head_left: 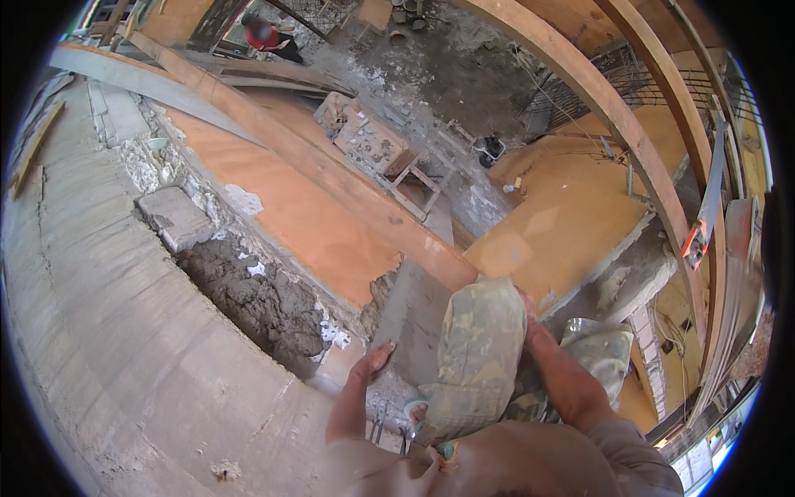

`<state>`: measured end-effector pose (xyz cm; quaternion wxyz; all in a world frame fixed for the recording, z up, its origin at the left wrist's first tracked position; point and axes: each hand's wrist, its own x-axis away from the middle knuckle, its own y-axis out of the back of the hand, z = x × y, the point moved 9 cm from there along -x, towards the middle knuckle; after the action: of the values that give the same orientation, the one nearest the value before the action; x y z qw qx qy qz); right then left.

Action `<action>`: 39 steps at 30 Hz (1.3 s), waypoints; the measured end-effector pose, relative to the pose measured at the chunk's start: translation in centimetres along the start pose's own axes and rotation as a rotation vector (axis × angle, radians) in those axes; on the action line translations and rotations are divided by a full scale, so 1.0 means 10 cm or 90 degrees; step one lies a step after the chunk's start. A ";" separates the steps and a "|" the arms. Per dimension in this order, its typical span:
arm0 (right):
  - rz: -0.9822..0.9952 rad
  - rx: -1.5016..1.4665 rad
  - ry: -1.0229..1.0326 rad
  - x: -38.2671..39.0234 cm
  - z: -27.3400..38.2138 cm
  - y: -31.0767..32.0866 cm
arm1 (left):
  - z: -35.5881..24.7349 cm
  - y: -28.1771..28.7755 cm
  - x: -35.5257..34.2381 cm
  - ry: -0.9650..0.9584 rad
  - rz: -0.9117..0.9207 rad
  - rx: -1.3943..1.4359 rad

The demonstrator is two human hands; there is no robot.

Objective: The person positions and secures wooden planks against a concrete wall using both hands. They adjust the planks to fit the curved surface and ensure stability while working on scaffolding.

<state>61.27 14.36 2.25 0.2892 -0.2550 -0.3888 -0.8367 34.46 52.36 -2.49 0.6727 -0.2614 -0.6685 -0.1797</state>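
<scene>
A smooth grey masonry block (411, 319) stands tilted between the broken wall edge and my bent leg in camouflage trousers (476, 348). My left hand (378, 359) is closed on the near left edge of this block. Beyond my knee is my right hand (531, 313), its fingers mostly hidden by the trouser leg, so what it touches cannot be made out. Left of the block, wet grey mortar (257, 294) lies heaped in a trough along the wall top. At the mortar's far end sits another grey block (175, 217).
Long timber beams (331, 170) cross beside the orange wall (281, 190). Curving wooden members (613, 108) rise at the right, with a handsaw (705, 207) hanging there. Below are a mortar-covered platform (373, 141) and rubble floor; another person (265, 37) is far off. A grey concrete slope (124, 331) fills the left.
</scene>
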 end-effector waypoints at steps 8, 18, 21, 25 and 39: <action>0.002 0.009 -0.037 -0.09 -0.08 -0.01 | -0.17 0.03 -0.04 -0.013 0.022 -0.007; 0.051 0.021 -0.083 -0.04 0.02 0.02 | -0.36 0.06 0.30 -0.025 0.003 0.034; -0.001 0.004 -0.015 0.01 0.03 0.04 | -0.47 0.06 0.72 -0.058 0.011 0.065; 0.029 0.004 -0.059 0.00 0.08 0.05 | -0.62 0.07 0.45 -0.030 -0.030 0.015; -0.010 -0.056 -0.035 0.01 0.07 0.10 | -0.21 0.07 0.39 -0.015 -0.022 -0.044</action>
<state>62.07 14.36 3.19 0.2607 -0.2871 -0.3616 -0.8479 36.79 52.10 1.35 0.6521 -0.2747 -0.6743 -0.2114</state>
